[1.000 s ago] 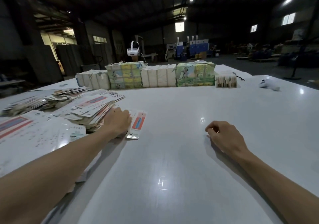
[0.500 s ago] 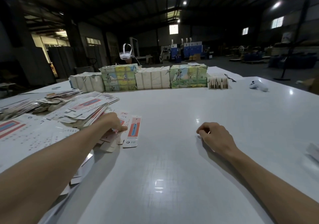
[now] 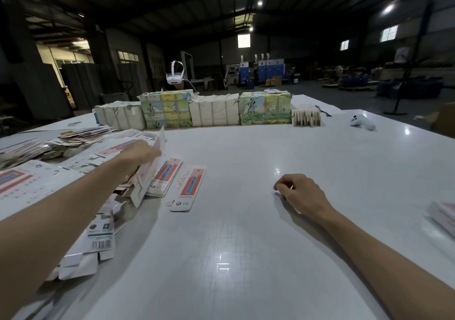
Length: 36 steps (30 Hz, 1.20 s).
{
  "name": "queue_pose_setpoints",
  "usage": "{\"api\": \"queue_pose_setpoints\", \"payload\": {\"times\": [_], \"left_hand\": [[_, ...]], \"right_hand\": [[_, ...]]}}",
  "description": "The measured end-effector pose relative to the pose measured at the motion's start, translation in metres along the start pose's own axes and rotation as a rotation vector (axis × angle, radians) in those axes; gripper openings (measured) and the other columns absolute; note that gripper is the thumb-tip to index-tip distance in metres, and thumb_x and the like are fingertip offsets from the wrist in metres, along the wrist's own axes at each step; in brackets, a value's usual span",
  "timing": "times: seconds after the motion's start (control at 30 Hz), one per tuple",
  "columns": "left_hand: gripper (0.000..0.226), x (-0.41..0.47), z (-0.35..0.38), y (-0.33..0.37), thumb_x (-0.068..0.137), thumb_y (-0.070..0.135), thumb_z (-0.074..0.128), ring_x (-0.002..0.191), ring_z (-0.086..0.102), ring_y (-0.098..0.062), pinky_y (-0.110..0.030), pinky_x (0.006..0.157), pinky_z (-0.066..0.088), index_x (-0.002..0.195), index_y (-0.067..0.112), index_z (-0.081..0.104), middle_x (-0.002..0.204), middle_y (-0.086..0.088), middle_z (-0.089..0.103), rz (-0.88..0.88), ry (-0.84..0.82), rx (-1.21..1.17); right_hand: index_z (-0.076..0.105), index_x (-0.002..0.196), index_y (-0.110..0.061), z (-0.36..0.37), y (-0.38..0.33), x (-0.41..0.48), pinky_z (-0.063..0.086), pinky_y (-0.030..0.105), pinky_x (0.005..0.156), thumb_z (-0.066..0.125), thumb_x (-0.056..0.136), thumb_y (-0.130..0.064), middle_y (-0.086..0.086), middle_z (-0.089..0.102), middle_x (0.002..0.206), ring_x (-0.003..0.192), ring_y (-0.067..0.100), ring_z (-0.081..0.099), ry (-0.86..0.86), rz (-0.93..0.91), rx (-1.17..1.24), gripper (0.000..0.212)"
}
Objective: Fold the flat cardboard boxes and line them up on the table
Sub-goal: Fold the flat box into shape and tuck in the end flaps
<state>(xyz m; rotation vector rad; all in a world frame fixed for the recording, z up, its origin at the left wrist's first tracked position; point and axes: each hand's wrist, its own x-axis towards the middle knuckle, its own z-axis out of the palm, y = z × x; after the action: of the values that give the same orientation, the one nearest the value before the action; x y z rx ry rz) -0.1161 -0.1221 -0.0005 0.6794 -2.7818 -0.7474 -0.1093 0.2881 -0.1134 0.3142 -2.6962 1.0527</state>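
Note:
A heap of flat printed cardboard boxes (image 3: 81,152) covers the left side of the white table (image 3: 246,233). My left hand (image 3: 140,151) grips one flat box (image 3: 151,172) at the heap's right edge and holds it tilted up on its edge. Two more flat boxes with red and blue print lie just right of it, the nearer (image 3: 167,176) and the outer (image 3: 188,188). My right hand (image 3: 299,191) rests on the table with its fingers curled and holds nothing that I can see.
Wrapped bundles (image 3: 214,109) stand in a row along the table's far edge, with a white headset (image 3: 175,75) behind them. A white controller (image 3: 362,122) lies at the far right. A stack of boxes (image 3: 443,215) shows at the right edge.
My left hand has moved up from the heap's edge and raised one flat box onto its side. More flat boxes have slid out to the right. My right hand has stayed put.

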Motion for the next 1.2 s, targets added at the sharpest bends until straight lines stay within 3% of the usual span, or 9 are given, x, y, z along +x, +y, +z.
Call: {"api": "queue_pose_setpoints", "payload": {"times": [0.17,0.37,0.5,0.6,0.7,0.8,0.93,1.07,1.2], "left_hand": [[0.025,-0.062,0.000,0.039,0.106,0.027,0.060,0.069,0.079,-0.030,-0.035,0.046,0.059,0.120,0.006,0.061,0.087,-0.012,0.081,-0.002,-0.220,-0.729],[0.052,-0.119,0.039,0.063,0.102,0.048,0.056,0.073,0.066,-0.029,-0.035,0.067,0.056,0.137,0.010,0.054,0.115,-0.024,0.073,-0.039,-0.706,-1.288],[0.082,-0.130,0.071,0.072,0.092,0.082,0.047,0.063,0.043,-0.019,-0.030,0.063,0.036,0.124,0.007,0.050,0.082,-0.011,0.053,-0.064,-0.761,-1.310],[0.048,-0.138,0.090,0.081,0.098,0.056,0.062,0.058,0.053,-0.016,-0.026,0.054,0.045,0.102,0.009,0.056,0.072,-0.005,0.059,0.017,-0.784,-1.273],[0.036,-0.144,0.108,0.087,0.102,0.038,0.064,0.081,0.077,-0.025,-0.040,0.069,0.063,0.116,0.006,0.071,0.100,-0.014,0.079,0.044,-0.697,-1.189],[0.036,-0.146,0.115,0.086,0.101,0.036,0.067,0.077,0.078,-0.027,-0.035,0.060,0.062,0.121,0.006,0.071,0.106,-0.015,0.079,0.017,-0.767,-1.176],[0.037,-0.147,0.118,0.078,0.093,0.041,0.077,0.060,0.073,-0.019,-0.023,0.046,0.054,0.105,0.006,0.075,0.088,-0.010,0.078,0.011,-0.894,-1.001],[0.031,-0.148,0.125,0.067,0.093,0.036,0.079,0.086,0.069,-0.018,-0.028,0.070,0.056,0.105,0.007,0.080,0.100,-0.013,0.073,0.025,-0.994,-1.271],[0.040,-0.141,0.128,0.064,0.102,0.052,0.061,0.107,0.071,-0.033,-0.041,0.080,0.063,0.122,0.020,0.073,0.129,-0.016,0.069,-0.021,-0.748,-1.229]], "right_hand": [[0.073,0.090,-0.031,-0.001,-0.002,-0.001,0.045,0.030,0.073,0.059,0.099,-0.028,-0.022,0.071,0.086,0.087,0.006,0.066,-0.009,0.004,-0.011,0.017],[0.075,0.095,-0.032,-0.003,-0.004,-0.006,0.045,0.031,0.079,0.057,0.100,-0.029,-0.018,0.071,0.097,0.094,0.009,0.065,-0.025,-0.012,-0.024,0.019],[0.073,0.088,-0.035,-0.005,-0.007,-0.008,0.052,0.036,0.088,0.058,0.099,-0.028,-0.018,0.073,0.096,0.094,0.009,0.066,-0.024,-0.008,-0.021,0.021],[0.070,0.080,-0.037,-0.007,-0.010,-0.010,0.054,0.037,0.091,0.058,0.099,-0.025,-0.019,0.073,0.090,0.092,0.009,0.067,-0.023,-0.017,-0.011,0.025],[0.073,0.084,-0.033,-0.008,-0.009,-0.012,0.055,0.038,0.087,0.059,0.099,-0.022,-0.017,0.072,0.081,0.082,0.008,0.067,-0.006,-0.024,0.010,0.023],[0.072,0.110,-0.030,-0.007,-0.012,-0.013,0.057,0.040,0.079,0.060,0.101,-0.016,-0.009,0.071,0.087,0.073,0.005,0.064,0.053,-0.091,0.108,0.021],[0.044,0.156,-0.022,-0.010,-0.028,-0.017,0.054,0.027,0.092,0.076,0.091,-0.006,0.004,0.050,0.139,0.117,0.013,0.054,0.239,-0.538,0.028,0.074],[0.075,0.113,-0.014,-0.011,-0.046,-0.024,0.054,0.043,0.093,0.071,0.099,-0.017,0.002,0.068,0.124,0.113,0.025,0.060,0.315,-0.780,-0.121,0.015],[0.071,0.097,-0.028,-0.024,-0.055,-0.027,0.061,0.034,0.074,0.059,0.105,-0.016,-0.013,0.076,0.099,0.091,0.018,0.072,0.150,-0.528,0.255,0.019]]}}
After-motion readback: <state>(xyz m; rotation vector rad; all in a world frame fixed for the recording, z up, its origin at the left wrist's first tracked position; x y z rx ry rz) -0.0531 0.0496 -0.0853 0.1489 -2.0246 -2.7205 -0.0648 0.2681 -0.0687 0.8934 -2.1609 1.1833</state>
